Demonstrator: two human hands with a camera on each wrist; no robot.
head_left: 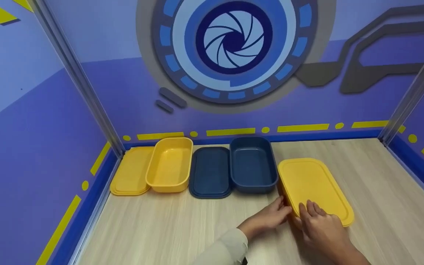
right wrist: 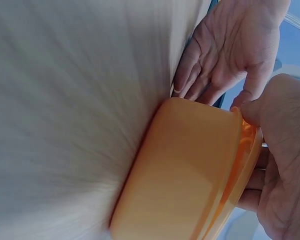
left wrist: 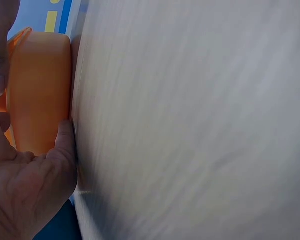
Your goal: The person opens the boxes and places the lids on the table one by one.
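Note:
A yellow rectangular lid (head_left: 313,184) lies over a yellow food container (right wrist: 175,165) on the right of the table. In the right wrist view the lid stands slightly apart from the container's rim along the near edge. My right hand (head_left: 324,228) pinches the lid at its near edge, fingers spread on top and thumb at the rim. My left hand (head_left: 267,217) rests against the container's near left corner, fingers extended along its side and thumb by the rim. The container's inside is hidden under the lid.
Left of the container, a row runs along the back: a dark blue open container (head_left: 253,165), a dark blue lid (head_left: 211,173), a yellow open container (head_left: 171,163) and another yellow lid (head_left: 133,173). Printed panels (head_left: 98,84) wall the wooden table (head_left: 153,228) at the back and sides.

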